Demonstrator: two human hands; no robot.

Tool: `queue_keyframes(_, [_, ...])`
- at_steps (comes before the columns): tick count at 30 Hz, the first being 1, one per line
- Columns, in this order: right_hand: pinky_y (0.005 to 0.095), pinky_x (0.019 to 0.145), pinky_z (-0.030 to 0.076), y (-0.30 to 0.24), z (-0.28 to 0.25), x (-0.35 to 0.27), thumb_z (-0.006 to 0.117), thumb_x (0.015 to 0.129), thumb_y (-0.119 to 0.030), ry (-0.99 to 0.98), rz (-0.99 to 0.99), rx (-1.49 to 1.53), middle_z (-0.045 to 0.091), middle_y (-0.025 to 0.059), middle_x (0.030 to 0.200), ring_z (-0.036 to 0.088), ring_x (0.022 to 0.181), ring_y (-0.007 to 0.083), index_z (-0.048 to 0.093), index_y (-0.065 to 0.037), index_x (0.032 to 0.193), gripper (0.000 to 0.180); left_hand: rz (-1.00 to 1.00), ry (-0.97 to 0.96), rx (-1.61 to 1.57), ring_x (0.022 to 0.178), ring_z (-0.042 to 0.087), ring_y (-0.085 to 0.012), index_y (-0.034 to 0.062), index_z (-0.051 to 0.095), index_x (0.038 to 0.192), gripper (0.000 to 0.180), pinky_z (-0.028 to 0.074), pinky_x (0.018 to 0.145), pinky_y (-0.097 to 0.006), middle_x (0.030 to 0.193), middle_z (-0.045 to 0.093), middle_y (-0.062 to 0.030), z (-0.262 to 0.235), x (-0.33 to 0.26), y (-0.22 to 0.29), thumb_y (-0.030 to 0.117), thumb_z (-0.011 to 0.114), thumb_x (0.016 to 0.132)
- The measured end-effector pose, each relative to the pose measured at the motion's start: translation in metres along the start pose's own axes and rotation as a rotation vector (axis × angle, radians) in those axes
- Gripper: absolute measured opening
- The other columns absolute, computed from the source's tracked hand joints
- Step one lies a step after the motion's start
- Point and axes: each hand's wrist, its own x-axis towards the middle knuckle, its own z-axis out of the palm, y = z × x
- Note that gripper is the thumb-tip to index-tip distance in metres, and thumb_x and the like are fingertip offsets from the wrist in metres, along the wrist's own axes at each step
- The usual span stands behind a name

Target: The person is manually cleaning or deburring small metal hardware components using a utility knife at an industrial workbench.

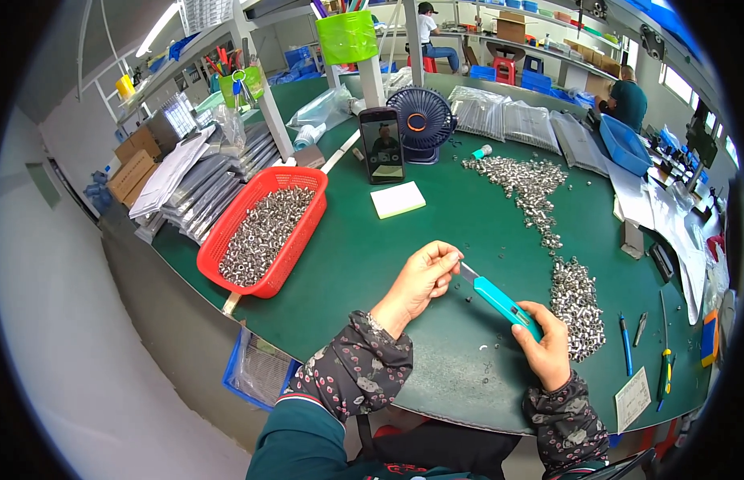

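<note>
Your right hand [545, 346] is clenched around the handle of a teal utility knife [500, 299], whose blade end points up and left toward your left hand [424, 276]. That left hand has its fingertips pinched together right at the blade tip; whatever small piece they grip is too small to make out. Both hands hover over the green table [364, 256] near its front edge, which curves just below your wrists.

Just right of your right hand lies a heap of small metal parts [576, 300], trailing away to the far side of the table. To the left, well apart, a red basket [264, 230] full of the same parts sits at the table's left edge. Between basket and hands the green surface is bare. Farther off stand a phone [381, 145], a pale notepad [397, 199] and a small fan [421, 122].
</note>
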Motion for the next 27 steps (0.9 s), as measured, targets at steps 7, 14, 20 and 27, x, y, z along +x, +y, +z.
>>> queue_keyframes(7, [0.0267, 0.059, 0.043, 0.0006, 0.0008, 0.0000, 0.059, 0.068, -0.006, -0.013, 0.009, 0.021, 0.058, 0.0121, 0.076, 0.057, 0.064, 0.0189, 0.055, 0.001, 0.092, 0.025, -0.016, -0.004, 0.014, 0.049, 0.035, -0.0014, 0.0031, 0.050, 0.086, 0.013, 0.026, 0.037, -0.013, 0.069, 0.046, -0.0002, 0.0024, 0.0002, 0.0007, 0.015, 0.051, 0.083])
queue_keyframes(14, [0.0256, 0.057, 0.042, -0.0013, -0.0004, 0.0010, 0.058, 0.069, -0.007, -0.036, 0.047, 0.026, 0.057, 0.0112, 0.074, 0.055, 0.062, 0.0162, 0.055, 0.002, 0.091, 0.024, -0.009, -0.015, 0.046, 0.049, 0.035, -0.0011, 0.0033, 0.050, 0.086, 0.012, 0.026, 0.037, -0.013, 0.069, 0.046, 0.0005, 0.0028, -0.0003, 0.0013, 0.015, 0.051, 0.083])
queue_keyframes(20, [0.0250, 0.056, 0.042, 0.0010, 0.0032, -0.0002, 0.058, 0.069, -0.006, -0.018, 0.006, 0.040, 0.057, 0.0103, 0.072, 0.054, 0.060, 0.0146, 0.055, 0.002, 0.092, 0.024, -0.011, -0.017, 0.059, 0.049, 0.035, -0.0012, 0.0031, 0.050, 0.087, 0.013, 0.026, 0.037, -0.013, 0.068, 0.045, 0.0005, 0.0005, -0.0022, 0.0000, 0.015, 0.051, 0.083])
queue_keyframes(27, [0.0225, 0.055, 0.041, -0.0009, -0.0017, -0.0030, 0.058, 0.070, -0.006, -0.046, 0.089, 0.093, 0.055, 0.0074, 0.069, 0.050, 0.059, 0.0097, 0.054, 0.002, 0.092, 0.024, -0.042, -0.017, 0.001, 0.049, 0.036, -0.0024, 0.0030, 0.051, 0.087, 0.010, 0.026, 0.037, -0.014, 0.068, 0.046, -0.0006, 0.0040, -0.0028, 0.0011, 0.012, 0.048, 0.083])
